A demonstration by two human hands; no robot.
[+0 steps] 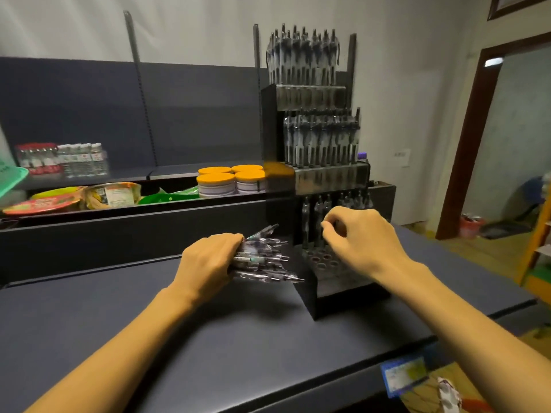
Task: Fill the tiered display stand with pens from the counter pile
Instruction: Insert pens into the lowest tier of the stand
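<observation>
In the head view, the left hand [208, 260] at centre frame has its grip clamped on a bundle of pens [262, 257], tips pointing right toward the black stand [313, 293]. The right hand [363, 236], right of centre, has fingers curled over the stand's lowest tier; whether they pinch a pen, I cannot tell (motion blur). Upper tiers hold upright pens. Orange-lidded jars [231, 180] sit left of the stand, behind the dark tabletop [149, 338].
</observation>
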